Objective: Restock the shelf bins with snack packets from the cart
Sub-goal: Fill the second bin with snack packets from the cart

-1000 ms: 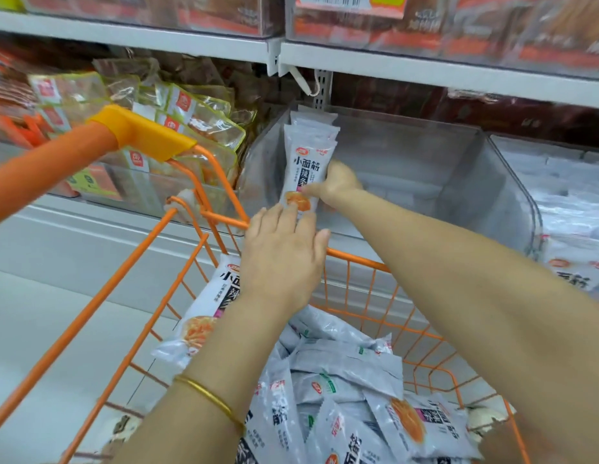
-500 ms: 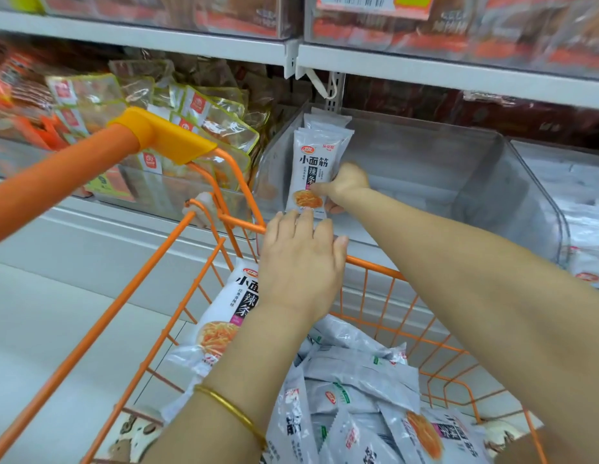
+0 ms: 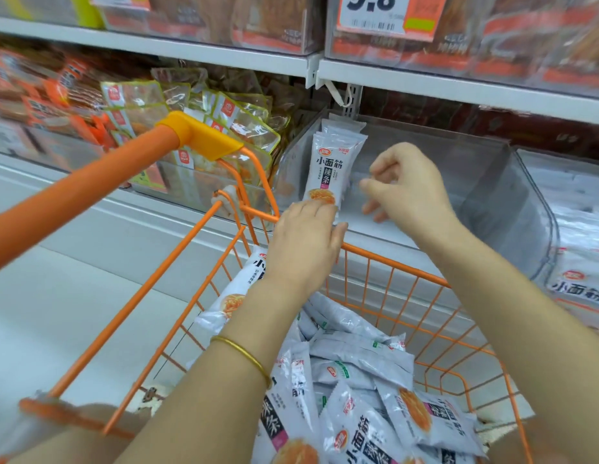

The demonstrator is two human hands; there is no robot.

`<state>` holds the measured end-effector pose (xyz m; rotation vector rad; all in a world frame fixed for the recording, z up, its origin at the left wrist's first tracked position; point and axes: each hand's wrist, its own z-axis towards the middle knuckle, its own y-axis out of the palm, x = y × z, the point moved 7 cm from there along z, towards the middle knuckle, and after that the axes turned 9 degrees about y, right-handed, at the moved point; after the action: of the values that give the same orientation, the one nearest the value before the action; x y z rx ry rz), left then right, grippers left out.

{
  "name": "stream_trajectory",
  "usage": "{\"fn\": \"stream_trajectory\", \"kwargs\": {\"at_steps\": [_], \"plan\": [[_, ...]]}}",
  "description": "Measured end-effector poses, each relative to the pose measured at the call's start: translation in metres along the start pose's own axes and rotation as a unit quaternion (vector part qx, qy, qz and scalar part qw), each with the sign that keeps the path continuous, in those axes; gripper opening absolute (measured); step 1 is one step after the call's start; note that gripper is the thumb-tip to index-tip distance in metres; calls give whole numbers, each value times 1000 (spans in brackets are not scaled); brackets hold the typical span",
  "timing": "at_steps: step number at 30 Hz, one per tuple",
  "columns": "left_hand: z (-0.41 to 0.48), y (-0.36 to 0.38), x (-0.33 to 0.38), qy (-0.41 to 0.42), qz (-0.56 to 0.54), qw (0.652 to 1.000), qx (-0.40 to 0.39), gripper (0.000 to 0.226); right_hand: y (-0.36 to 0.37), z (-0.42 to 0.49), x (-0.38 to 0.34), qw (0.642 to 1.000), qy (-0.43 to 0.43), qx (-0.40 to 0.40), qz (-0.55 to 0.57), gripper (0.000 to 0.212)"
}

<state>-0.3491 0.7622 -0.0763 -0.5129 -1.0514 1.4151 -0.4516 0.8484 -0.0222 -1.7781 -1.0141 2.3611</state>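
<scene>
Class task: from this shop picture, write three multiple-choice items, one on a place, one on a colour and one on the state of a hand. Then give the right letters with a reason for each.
1. Where do the upright packets stand?
A. At the left end of the clear bin
B. On the floor
C. On the top shelf

2. What colour is the wire frame of the cart?
A. Blue
B. Green
C. Orange

3. What is the right hand doing?
A. Gripping a packet
B. Holding nothing, fingers loosely curled, over the bin
C. Resting on the cart handle

Answers:
1 A: they stand by the bin's left wall.
2 C: the rim and wires are all orange.
3 B: a gap shows between its fingers and the packets.
</scene>
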Motion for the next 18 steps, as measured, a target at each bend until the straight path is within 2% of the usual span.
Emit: {"fn": "stream_trajectory", "kwargs": {"at_steps": [2,4,6,8,10,11,13,15,18], "plan": [[1,-22,-6,-14,-26,999,22,30,-5,-35,-1,1000,-15,-25,-11,22],[2,-42,-13,-44,-15,999,21,35,13,-60,4,994,-8,-102,-41,24],[2,-57,-20,-66,-10,998,24,40,46,-78,18,975,46,-214,-45,12],[-1,-69,-24,-70,-19,996,51,42,79,-95,32,944,129,-303,-13,22],[-12,-77,-26,-68,-26,993,91,38,102,-110,41,908,219,-354,55,28],[-21,-79,-26,-67,-29,990,119,36,109,-115,42,895,250,-358,86,27],[-35,-79,-24,-72,-32,984,160,34,115,-115,44,894,276,-340,100,26],[-39,-72,-24,-81,-40,982,164,34,117,-113,43,902,279,-319,81,29],[-39,-63,-24,-89,-49,983,153,34,120,-112,45,896,309,-308,79,29]]}}
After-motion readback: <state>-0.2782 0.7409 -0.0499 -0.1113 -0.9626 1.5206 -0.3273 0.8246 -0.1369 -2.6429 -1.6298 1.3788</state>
